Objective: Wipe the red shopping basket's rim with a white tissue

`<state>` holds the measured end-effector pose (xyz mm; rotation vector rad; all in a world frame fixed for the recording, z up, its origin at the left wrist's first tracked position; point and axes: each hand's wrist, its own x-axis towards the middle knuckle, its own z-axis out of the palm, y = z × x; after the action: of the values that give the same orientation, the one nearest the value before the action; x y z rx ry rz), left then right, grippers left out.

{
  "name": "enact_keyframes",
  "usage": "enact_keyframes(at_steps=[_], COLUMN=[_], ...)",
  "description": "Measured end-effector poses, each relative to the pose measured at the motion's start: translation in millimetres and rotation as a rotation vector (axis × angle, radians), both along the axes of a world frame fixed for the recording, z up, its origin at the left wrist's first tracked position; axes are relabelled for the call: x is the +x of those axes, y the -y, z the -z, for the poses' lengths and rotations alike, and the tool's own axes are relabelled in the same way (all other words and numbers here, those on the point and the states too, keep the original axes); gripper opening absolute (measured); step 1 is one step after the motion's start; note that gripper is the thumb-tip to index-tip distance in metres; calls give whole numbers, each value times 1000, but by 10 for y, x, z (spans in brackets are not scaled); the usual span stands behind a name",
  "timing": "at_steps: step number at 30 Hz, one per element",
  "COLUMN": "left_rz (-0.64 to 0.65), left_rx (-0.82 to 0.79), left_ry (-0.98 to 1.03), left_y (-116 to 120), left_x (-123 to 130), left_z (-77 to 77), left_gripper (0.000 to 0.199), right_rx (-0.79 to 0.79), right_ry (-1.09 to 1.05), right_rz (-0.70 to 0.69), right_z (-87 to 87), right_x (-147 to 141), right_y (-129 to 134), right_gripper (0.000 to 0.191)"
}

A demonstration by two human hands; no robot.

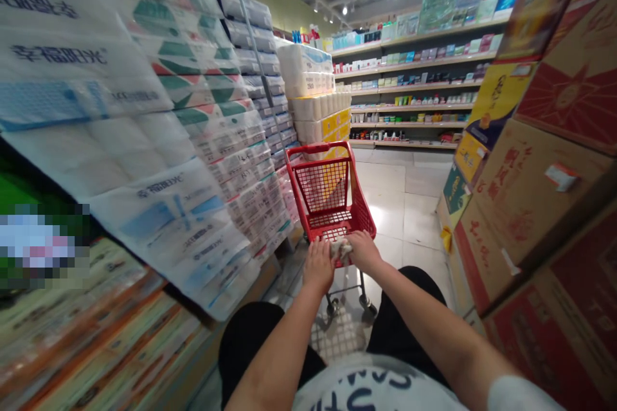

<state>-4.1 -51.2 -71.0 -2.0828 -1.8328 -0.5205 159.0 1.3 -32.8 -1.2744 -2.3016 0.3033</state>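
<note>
A red plastic shopping cart [322, 186] on grey metal legs with wheels stands in front of me, between my knees. My left hand [319, 262] lies over the near edge of its basket, fingers curled onto the rim. A crumpled pale cloth [341, 247] sits bunched between my two hands at that edge. My right hand [365, 251] is closed on the cloth's right side against the cart, its fingertips partly hidden. Inside the basket, the grid floor and a folded-up grid panel show.
Stacked packs of tissue rolls [159, 186] rise close on my left, with a thin metal pole [255, 44] beside them. Cardboard cartons [525, 199] are piled on my right. A tiled aisle [393, 195] runs ahead to shelves [409, 86] of small boxes and bottles.
</note>
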Motion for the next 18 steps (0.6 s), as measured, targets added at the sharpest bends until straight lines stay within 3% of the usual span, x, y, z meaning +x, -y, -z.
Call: enact_keyframes(at_steps=[4,11,18], left_rz=[-44,-31,-78], left_rx=[17,-1,20], left_ry=[65,70,72], left_y=[-30,-25,7], left_x=[22,-69,-103], left_z=[-35,-48,-68], left_gripper=[49,46,46], right_rx=[-17,-1,2], right_ry=[7,-23,27], right_rz=[132,-34,100], right_z=[-25,20,23], right_x=[68,-162,-11], right_y=[-12,106,54], right_gripper=[20,35,25])
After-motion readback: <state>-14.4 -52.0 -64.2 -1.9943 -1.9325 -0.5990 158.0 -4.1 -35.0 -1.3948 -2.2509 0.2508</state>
